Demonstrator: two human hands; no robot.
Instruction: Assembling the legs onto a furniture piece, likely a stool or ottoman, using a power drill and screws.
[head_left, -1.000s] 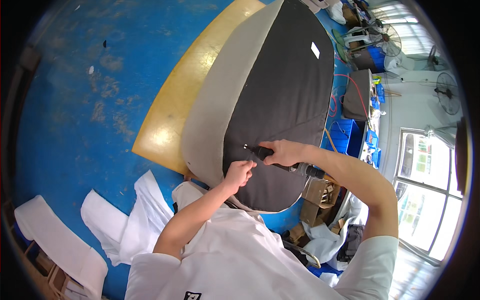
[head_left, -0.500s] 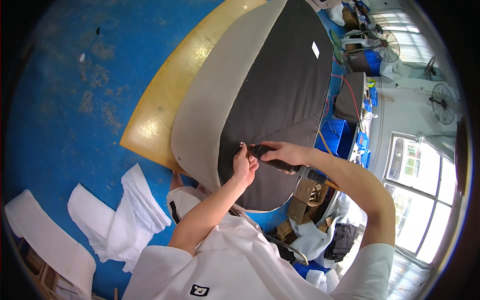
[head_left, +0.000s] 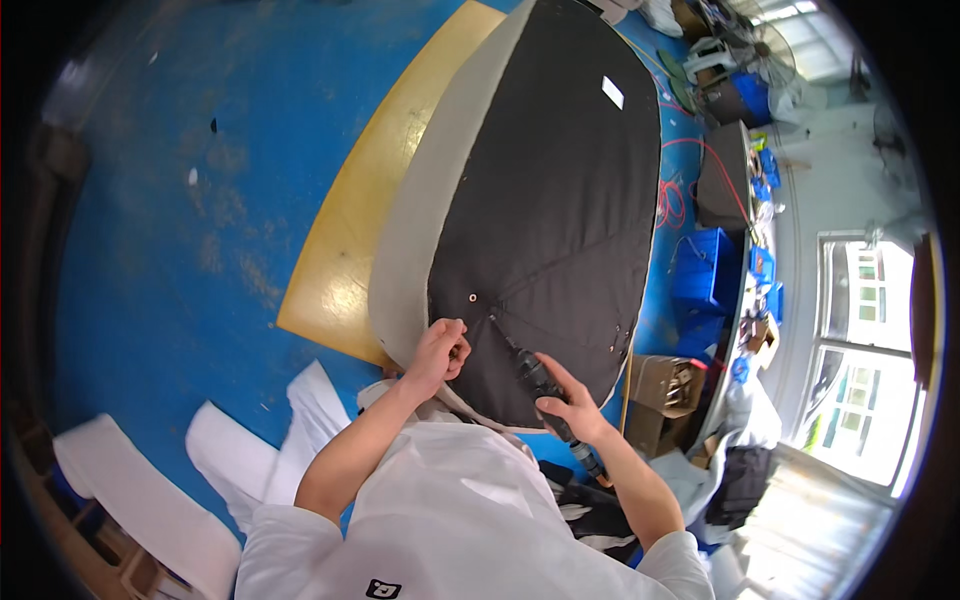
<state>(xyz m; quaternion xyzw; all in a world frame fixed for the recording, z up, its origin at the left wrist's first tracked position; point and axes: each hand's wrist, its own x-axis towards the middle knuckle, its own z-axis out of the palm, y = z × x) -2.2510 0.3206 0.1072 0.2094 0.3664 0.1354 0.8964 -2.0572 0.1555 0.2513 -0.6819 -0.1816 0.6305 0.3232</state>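
Note:
A large upholstered furniture piece [head_left: 560, 190] lies with its black fabric face up and its light grey side to the left. My right hand [head_left: 572, 400] is wrapped round a dark power screwdriver [head_left: 538, 378], whose thin bit points up and left at the black fabric. My left hand [head_left: 440, 352] is closed, fingers curled, close to the lower left edge of the fabric; what it holds, if anything, is hidden. Just above it, a small pale ring [head_left: 473, 298] shows on the fabric. A white label [head_left: 612, 93] is on the far part of the fabric.
Under the piece is a yellow board [head_left: 335, 270] above a blue floor [head_left: 240, 250]. White padding strips [head_left: 150, 490] lie at lower left. On the right are a blue bin [head_left: 700, 265], a cardboard box [head_left: 668, 385], a red hose [head_left: 715, 155] and a window [head_left: 865, 365].
My hands have separated: the left has come back and left, while the right has drawn the screwdriver back toward me. The small ring has come into sight. The view has shifted.

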